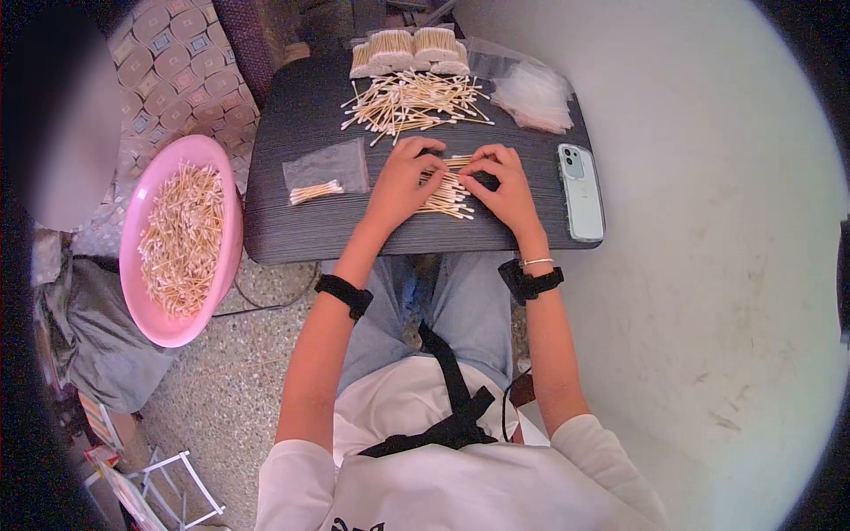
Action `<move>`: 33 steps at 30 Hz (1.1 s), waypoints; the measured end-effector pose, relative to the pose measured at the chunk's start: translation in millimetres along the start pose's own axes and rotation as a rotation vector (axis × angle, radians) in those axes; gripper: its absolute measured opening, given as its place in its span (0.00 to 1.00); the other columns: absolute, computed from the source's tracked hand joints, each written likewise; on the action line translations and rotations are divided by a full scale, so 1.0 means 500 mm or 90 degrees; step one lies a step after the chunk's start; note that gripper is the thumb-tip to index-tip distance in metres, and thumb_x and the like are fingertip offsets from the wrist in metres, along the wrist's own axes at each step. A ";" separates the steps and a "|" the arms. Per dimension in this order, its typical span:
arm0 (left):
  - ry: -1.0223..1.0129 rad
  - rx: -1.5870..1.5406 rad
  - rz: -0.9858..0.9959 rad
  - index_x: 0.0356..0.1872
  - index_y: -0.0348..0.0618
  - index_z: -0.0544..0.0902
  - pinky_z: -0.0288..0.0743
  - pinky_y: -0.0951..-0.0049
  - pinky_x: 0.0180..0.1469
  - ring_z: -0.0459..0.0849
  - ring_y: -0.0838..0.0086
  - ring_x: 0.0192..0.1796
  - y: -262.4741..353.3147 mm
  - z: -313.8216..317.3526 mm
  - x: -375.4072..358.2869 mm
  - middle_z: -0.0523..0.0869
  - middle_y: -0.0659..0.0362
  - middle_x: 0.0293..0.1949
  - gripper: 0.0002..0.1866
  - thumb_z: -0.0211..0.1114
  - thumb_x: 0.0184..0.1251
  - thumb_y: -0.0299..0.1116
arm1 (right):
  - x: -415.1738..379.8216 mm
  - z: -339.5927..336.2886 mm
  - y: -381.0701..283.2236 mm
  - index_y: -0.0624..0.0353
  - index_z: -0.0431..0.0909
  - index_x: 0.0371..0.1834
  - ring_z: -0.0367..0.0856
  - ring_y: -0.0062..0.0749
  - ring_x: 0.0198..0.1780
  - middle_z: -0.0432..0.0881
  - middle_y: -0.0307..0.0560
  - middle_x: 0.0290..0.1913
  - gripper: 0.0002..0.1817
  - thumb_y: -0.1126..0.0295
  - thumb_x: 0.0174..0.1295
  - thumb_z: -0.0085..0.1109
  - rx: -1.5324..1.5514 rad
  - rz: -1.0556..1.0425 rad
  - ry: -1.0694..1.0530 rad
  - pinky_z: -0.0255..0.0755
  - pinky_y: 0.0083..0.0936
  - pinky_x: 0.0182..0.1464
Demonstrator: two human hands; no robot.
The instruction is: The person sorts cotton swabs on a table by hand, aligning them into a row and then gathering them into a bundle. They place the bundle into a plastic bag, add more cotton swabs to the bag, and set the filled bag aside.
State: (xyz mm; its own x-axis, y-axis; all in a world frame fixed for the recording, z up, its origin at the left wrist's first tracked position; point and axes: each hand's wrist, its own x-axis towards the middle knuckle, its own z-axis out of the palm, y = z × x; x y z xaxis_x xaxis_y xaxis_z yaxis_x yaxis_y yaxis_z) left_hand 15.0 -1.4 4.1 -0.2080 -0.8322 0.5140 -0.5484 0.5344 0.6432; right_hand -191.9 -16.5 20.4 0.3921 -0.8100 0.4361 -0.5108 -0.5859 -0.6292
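Note:
My left hand [405,184] and my right hand [503,188] are close together over the middle of the dark table. Between them lies a small layer of cotton swabs [453,205], with sticks pointing roughly sideways. Thumb and index finger of each hand come together at the swabs' ends, one hand on either side; how many swabs they pinch is hidden. To the left of my left hand, a clear plastic bag [329,165] lies flat with a few swabs [315,190] in or on it. A loose heap of swabs [414,99] spreads just beyond my hands.
Packed swab bundles [390,46] stand at the table's [274,232] far edge. A stack of clear bags [536,96] lies at the far right, and a phone [582,195] by the right edge. Left of the table, a pink basin [135,265] holds many swabs.

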 end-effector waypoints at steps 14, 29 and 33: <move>-0.009 0.026 0.007 0.39 0.38 0.81 0.71 0.61 0.59 0.77 0.58 0.56 0.001 0.004 0.002 0.82 0.55 0.51 0.06 0.63 0.68 0.30 | 0.001 0.000 0.003 0.56 0.85 0.33 0.74 0.41 0.50 0.80 0.41 0.45 0.11 0.63 0.51 0.73 -0.005 -0.022 -0.003 0.69 0.34 0.55; 0.012 -0.012 -0.038 0.62 0.41 0.73 0.67 0.59 0.66 0.76 0.53 0.61 0.016 -0.002 0.002 0.79 0.48 0.57 0.20 0.59 0.72 0.34 | 0.010 0.007 0.020 0.60 0.79 0.39 0.75 0.44 0.50 0.82 0.46 0.43 0.07 0.68 0.64 0.59 -0.084 -0.018 0.135 0.67 0.37 0.57; -0.002 0.024 -0.028 0.61 0.41 0.74 0.68 0.58 0.65 0.76 0.53 0.62 0.011 0.002 0.000 0.80 0.48 0.57 0.20 0.58 0.70 0.32 | 0.009 0.013 0.026 0.60 0.77 0.42 0.77 0.46 0.48 0.82 0.50 0.43 0.08 0.67 0.68 0.56 -0.044 0.066 0.160 0.69 0.38 0.54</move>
State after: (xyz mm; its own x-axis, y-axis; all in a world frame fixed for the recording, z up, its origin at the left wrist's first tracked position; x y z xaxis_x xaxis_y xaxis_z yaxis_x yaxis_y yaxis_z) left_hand 11.2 1.5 7.1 -0.1860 -0.8550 0.4841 -0.5867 0.4919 0.6433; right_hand -191.6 -27.7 9.8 0.1381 -0.8411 0.5230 -0.5928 -0.4932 -0.6366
